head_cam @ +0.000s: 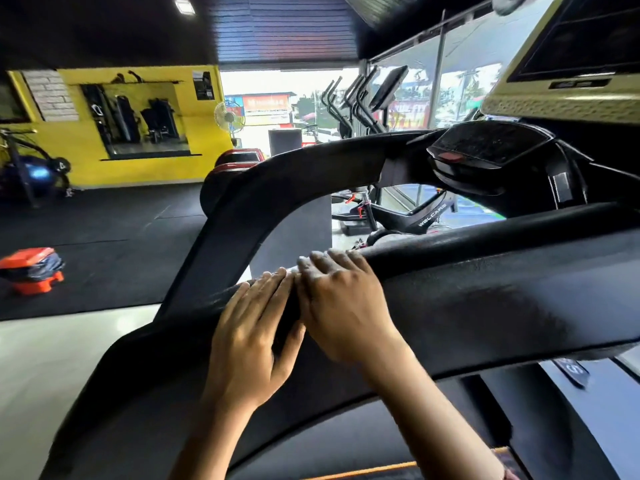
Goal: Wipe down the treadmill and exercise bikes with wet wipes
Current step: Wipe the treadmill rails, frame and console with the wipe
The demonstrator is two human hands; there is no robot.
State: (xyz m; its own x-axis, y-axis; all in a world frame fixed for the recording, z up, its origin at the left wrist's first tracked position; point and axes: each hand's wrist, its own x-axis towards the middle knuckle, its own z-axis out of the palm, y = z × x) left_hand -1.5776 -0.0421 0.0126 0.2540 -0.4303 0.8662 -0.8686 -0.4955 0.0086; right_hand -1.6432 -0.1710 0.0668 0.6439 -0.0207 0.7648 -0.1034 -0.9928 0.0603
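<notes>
Black padded treadmill crossbar [485, 289], rigid and fixed, running from seven to three o'clock. I lay my left hand [249, 330] and right hand [343, 306] side by side on it, fingers flat, pressing what seems a thin white wet wipe [292, 270] at their twelve o'clock. It should be limp and slippery, so is best pinned under the fingertips.

Daylight is flooding in through the windows [450, 91] beyond the right hand [343, 306], blowing out the street [266, 109] view. The ceiling [104, 29] above is sitting dark, one lamp [184, 5] glowing. Shade is crossing the left hand [242, 341]. Frame edges are bending and smearing.
</notes>
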